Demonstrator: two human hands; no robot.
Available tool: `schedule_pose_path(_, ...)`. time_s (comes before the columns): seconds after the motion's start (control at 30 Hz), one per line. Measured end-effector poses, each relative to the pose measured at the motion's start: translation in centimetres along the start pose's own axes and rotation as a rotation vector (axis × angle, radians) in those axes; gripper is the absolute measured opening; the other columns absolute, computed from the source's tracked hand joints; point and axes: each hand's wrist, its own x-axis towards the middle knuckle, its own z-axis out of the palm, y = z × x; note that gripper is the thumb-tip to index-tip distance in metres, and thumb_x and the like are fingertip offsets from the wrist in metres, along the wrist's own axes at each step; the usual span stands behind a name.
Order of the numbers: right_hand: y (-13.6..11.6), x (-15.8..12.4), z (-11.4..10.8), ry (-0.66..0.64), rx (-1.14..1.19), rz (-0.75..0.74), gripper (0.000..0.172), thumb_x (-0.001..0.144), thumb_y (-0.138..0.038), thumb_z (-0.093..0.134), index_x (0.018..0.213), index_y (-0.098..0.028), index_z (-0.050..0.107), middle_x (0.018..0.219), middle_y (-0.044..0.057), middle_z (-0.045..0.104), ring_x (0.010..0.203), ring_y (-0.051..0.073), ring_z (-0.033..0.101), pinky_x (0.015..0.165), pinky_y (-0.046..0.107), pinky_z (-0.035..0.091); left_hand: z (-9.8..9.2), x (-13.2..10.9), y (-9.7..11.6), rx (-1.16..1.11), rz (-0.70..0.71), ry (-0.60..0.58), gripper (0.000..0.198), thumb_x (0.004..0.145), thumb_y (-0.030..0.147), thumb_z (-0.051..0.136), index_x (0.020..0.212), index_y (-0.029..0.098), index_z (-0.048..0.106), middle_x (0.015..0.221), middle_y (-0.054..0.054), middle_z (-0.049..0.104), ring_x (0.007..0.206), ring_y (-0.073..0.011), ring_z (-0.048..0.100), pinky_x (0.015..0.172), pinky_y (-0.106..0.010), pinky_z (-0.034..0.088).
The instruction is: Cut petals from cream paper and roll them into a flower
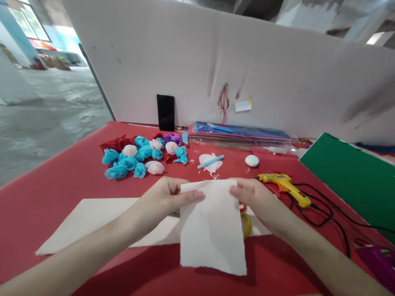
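A small white sheet of paper (212,230) with a slightly uneven lower edge hangs between my hands above the table. My left hand (173,195) pinches its upper left side, thumb lying on the front face. At the upper right corner, my right hand (251,193) holds the sheet's edge between thumb and fingers, the thumb a little blurred. Behind the sheet, a yellow loop (246,225) and a bit of red show; the rest of them is hidden. Under both hands a longer white paper strip (92,218) lies flat on the red table.
Blue, pink, red and purple paper flowers (129,161) are heaped at the back left. A blue pen (210,161) rests on white scraps. To the right are a yellow glue gun (284,187) with black cords, a white oval object (252,160) and a green board (352,181).
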Motion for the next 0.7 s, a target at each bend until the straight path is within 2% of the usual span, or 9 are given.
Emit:
schedule_pose_path(0.07,0.2,-0.2,0.8,0.127,-0.078,-0.009,0.032,0.077,-0.046,0.056,0.067,-0.015,0.059,0.060,-0.002,0.052,0.054,0.009,0.046,0.050,0.020,0.035,0.4,0.0,-0.2,-0.018,0.026,-0.005,0.026,0.075,0.036,0.062,0.059,0.016,0.064,0.058,0.002,0.062,0.054,-0.0098,0.054,0.054,-0.018,0.041)
schedule_pose_path(0.13,0.1,-0.4,1.3,0.174,-0.136,-0.029,0.031,0.079,-0.042,0.054,0.065,-0.015,0.057,0.058,-0.002,0.048,0.053,0.009,0.042,0.048,0.020,0.032,0.6,0.0,-0.3,0.000,0.011,-0.019,0.026,0.074,0.035,0.063,0.057,0.015,0.062,0.056,0.002,0.059,0.053,-0.0094,0.051,0.052,-0.018,0.039)
schedule_pose_path(0.33,0.0,-0.4,0.9,0.132,-0.147,-0.008,0.031,0.079,-0.042,0.053,0.068,-0.014,0.056,0.057,-0.002,0.045,0.051,0.009,0.041,0.047,0.021,0.031,0.2,-0.7,0.5,0.160,-0.058,-0.067,0.022,0.073,0.037,0.063,0.066,0.015,0.063,0.062,0.002,0.056,0.059,-0.0113,0.050,0.055,-0.019,0.037)
schedule_pose_path(0.47,0.4,-0.3,1.0,-0.032,-0.323,-0.093,0.027,0.082,-0.034,0.052,0.064,-0.014,0.056,0.057,-0.004,0.044,0.053,0.007,0.038,0.047,0.019,0.029,0.0,-0.9,0.6,0.295,-0.086,-0.261,0.025,0.075,0.039,0.059,0.069,0.015,0.063,0.057,0.003,0.046,0.052,-0.0093,0.039,0.048,-0.020,0.028)
schedule_pose_path(0.57,0.8,-0.4,1.5,-0.141,-0.449,-0.157,0.028,0.082,-0.032,0.054,0.061,-0.015,0.055,0.057,-0.004,0.046,0.054,0.007,0.038,0.049,0.019,0.028,0.1,-0.8,0.1,0.387,-0.040,-0.300,0.037,0.080,0.042,0.052,0.055,0.015,0.051,0.049,0.006,0.029,0.046,-0.0073,0.023,0.043,-0.022,0.017)
schedule_pose_path(0.7,1.3,-0.5,1.8,-0.111,-0.478,-0.179,0.032,0.085,-0.034,0.049,0.060,-0.015,0.052,0.058,-0.003,0.046,0.055,0.007,0.039,0.049,0.019,0.029,0.2,-0.6,-0.5,0.371,-0.024,-0.296,0.046,0.081,0.043,0.050,0.049,0.017,0.031,0.047,0.008,0.019,0.044,-0.0065,0.015,0.041,-0.024,0.013)
